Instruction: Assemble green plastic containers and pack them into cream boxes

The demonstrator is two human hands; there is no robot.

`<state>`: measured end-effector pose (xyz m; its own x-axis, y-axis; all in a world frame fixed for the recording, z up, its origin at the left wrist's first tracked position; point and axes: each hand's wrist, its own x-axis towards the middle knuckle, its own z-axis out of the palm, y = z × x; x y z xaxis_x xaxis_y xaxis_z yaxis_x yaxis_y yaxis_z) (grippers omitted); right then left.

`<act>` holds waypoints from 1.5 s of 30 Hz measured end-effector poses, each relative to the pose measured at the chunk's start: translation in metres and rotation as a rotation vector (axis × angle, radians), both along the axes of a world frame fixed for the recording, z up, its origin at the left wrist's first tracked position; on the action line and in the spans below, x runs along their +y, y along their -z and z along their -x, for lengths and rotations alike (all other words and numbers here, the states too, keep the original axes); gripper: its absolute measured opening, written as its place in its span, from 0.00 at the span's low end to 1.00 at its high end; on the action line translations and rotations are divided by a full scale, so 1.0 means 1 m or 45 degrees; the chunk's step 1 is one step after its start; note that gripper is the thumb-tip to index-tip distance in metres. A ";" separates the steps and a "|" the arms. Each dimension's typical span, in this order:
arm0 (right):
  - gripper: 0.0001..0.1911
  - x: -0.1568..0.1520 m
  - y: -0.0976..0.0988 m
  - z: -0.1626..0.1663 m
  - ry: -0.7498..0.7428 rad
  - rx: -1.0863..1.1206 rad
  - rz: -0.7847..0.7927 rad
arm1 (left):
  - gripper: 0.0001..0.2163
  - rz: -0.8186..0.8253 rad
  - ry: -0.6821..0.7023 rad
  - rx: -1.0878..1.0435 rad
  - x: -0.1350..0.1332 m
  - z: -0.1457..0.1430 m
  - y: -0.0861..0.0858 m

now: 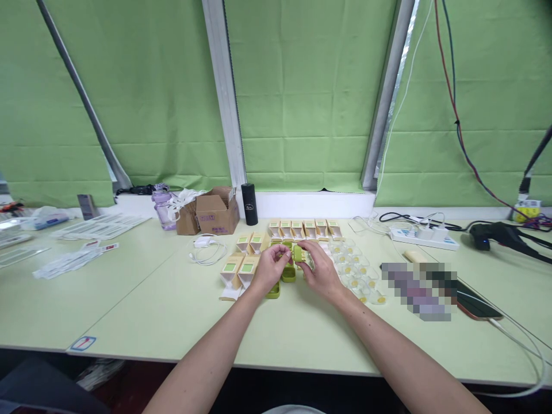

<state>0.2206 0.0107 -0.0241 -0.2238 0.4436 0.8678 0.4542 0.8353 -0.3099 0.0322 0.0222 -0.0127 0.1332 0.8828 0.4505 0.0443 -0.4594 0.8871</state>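
My right hand (321, 269) grips a small olive-green plastic case (298, 253) between thumb and fingers, above the middle of the table. My left hand (271, 269) is closed in a pinch just left of that case; what its fingertips hold, if anything, is too small to make out. Under and between the hands lie more green cases, among them one (288, 275) below the fingertips and another (272, 291) beside my left wrist. Open cardboard boxes (248, 269) with green labels stand to the left. At the right are several clear plastic pieces with yellow centres (356, 283).
A row of small open boxes (304, 230) runs behind the hands. Farther back stand a brown carton (215, 214), a black cylinder (249, 204) and a purple bottle (164, 210). A white charger (204, 242), power strip (425, 236) and phone (476, 302) with cables lie about.
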 end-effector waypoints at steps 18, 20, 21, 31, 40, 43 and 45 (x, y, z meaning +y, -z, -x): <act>0.23 -0.001 -0.002 0.000 -0.006 0.015 -0.016 | 0.12 0.035 -0.017 -0.042 -0.006 -0.003 -0.008; 0.23 -0.001 -0.002 0.000 -0.010 0.018 -0.016 | 0.12 0.035 -0.016 -0.037 -0.005 -0.003 -0.007; 0.23 -0.001 -0.002 0.000 -0.009 0.018 -0.014 | 0.12 0.032 -0.019 -0.035 -0.005 -0.002 -0.007; 0.23 -0.001 -0.002 -0.001 -0.001 0.020 -0.008 | 0.13 0.019 -0.022 -0.038 -0.004 -0.002 -0.007; 0.24 -0.001 -0.002 -0.002 0.001 0.024 -0.006 | 0.13 0.016 -0.032 -0.086 -0.005 -0.002 -0.008; 0.25 -0.002 -0.002 -0.002 0.017 0.010 -0.010 | 0.12 0.003 -0.060 -0.097 -0.003 -0.002 -0.007; 0.26 -0.002 -0.003 -0.003 0.033 0.000 -0.008 | 0.11 -0.024 -0.111 -0.077 -0.002 -0.001 -0.006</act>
<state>0.2232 0.0084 -0.0215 -0.2124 0.4439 0.8705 0.4755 0.8253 -0.3048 0.0329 0.0202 -0.0070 0.0282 0.8811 0.4721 0.0316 -0.4728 0.8806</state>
